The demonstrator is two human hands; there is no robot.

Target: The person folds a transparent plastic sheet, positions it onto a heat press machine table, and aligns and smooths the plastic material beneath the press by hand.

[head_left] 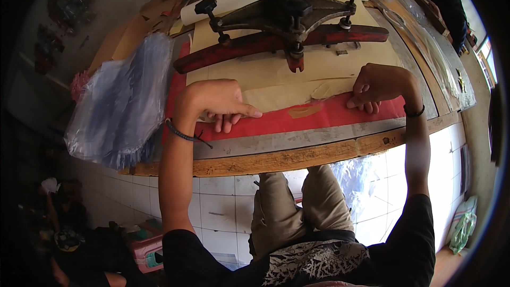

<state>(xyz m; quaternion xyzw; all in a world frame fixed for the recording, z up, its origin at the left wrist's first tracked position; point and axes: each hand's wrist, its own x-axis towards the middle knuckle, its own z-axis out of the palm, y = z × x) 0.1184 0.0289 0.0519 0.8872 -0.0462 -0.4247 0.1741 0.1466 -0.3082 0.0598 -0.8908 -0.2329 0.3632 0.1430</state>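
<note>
My left hand (226,107) is closed, its thumb stretched along the front edge of a cream sheet (287,94) and its fingers curled over a red strip (271,126). On the other side, my right hand (381,86) is also closed, thumb and fingertips low over the red strip's right part. Whatever thin thing the fingers pinch, if any, does not show clearly. A torn patch (304,111) marks the red strip between the hands. Above the sheet stands a black metal press head (289,13) with knobs and a curved red bar (239,53).
A pile of clear plastic sheets (125,95) hangs over the table's left side. The worn wooden table edge (281,163) runs in front of my body. A cream roll (207,9) lies behind the press. Another person (446,0) is at the far right.
</note>
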